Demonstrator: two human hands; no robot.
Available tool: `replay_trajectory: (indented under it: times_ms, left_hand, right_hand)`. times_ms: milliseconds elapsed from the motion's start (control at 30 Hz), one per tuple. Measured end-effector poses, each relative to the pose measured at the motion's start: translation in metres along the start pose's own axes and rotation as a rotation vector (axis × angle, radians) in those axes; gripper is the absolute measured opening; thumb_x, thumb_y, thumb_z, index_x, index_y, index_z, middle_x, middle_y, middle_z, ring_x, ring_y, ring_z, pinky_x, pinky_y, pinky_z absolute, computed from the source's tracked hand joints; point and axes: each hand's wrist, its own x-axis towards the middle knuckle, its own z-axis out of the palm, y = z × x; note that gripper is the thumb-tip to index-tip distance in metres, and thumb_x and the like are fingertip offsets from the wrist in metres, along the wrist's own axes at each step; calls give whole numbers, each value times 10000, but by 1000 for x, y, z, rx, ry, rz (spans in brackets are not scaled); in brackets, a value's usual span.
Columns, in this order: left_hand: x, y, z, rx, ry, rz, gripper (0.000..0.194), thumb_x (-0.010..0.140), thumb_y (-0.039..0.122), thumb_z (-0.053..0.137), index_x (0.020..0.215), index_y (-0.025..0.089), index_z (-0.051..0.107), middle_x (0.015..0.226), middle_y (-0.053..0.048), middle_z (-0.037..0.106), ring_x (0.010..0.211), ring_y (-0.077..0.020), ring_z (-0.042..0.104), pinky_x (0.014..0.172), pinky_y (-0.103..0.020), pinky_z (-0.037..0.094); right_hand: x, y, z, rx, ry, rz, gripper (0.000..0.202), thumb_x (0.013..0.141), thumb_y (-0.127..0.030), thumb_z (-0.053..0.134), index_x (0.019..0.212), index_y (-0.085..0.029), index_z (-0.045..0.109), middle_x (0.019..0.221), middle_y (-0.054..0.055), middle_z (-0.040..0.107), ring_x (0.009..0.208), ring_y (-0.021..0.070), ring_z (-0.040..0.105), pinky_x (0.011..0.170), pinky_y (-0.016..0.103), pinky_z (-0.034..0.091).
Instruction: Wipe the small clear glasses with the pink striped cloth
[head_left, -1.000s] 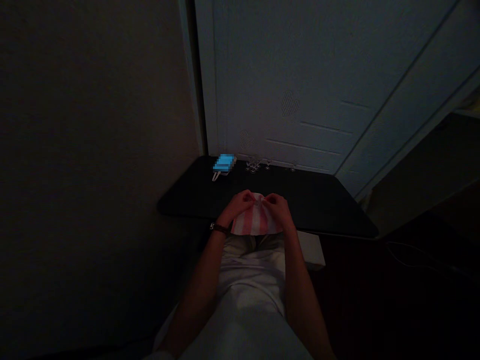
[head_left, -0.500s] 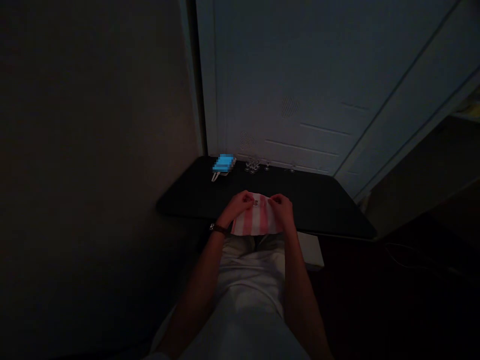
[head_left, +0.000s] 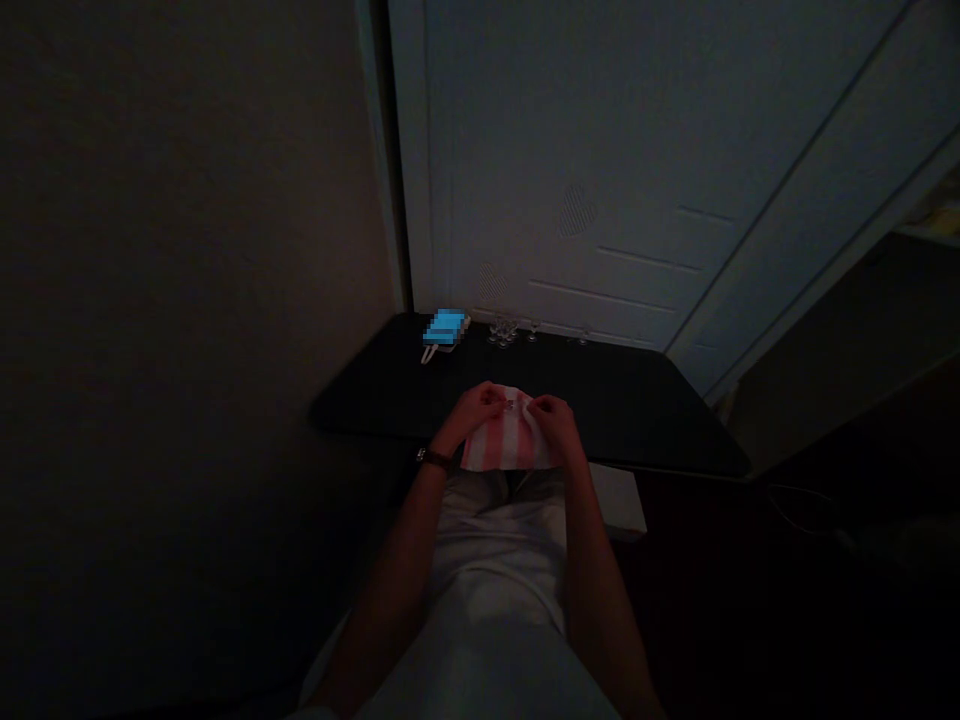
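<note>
A pink-and-white striped cloth (head_left: 504,445) is spread over my lap at the near edge of the black table. My left hand (head_left: 474,410) is closed in a pinch over its upper left part, a dark-strapped watch on that wrist. At those fingertips sits a small shiny clear piece (head_left: 511,405), too dim to make out exactly. To its right, my right hand (head_left: 553,418) is also closed, thumb and finger pinching the cloth, which puckers there.
On the black table (head_left: 622,410), several small clear glass-like pieces (head_left: 503,333) stand along the back. A lit phone-like device (head_left: 445,328), its screen pixelated, lies at the back left. A pale door (head_left: 570,130) rises behind. A white box (head_left: 616,500) sits below the table's front edge.
My right hand has moved a little left, closer to the small shiny piece, and the cloth has bunched beside its fingertips. My left hand stays nearly in place.
</note>
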Motion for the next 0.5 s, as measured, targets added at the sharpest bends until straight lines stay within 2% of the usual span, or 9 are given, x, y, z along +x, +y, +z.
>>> replay_trajectory:
  times_ms: [333, 500]
  left_hand:
    - [0, -4, 0, -16, 14, -3, 154, 685, 283, 570, 783, 165, 554, 771, 7, 598, 716, -129, 562, 631, -226, 444]
    - [0, -4, 1, -8, 9, 0, 170, 697, 324, 575, 749, 166, 540, 727, 17, 578, 672, -123, 552, 606, -222, 439]
  right_hand:
    - [5, 8, -3, 90, -102, 2, 192, 695, -256, 530, 760, -138, 668, 750, 27, 670, 691, 135, 592, 615, 213, 442]
    - [4, 9, -1, 96, -149, -2, 175, 653, -203, 580, 791, -137, 664, 726, 16, 663, 646, 126, 588, 580, 206, 447]
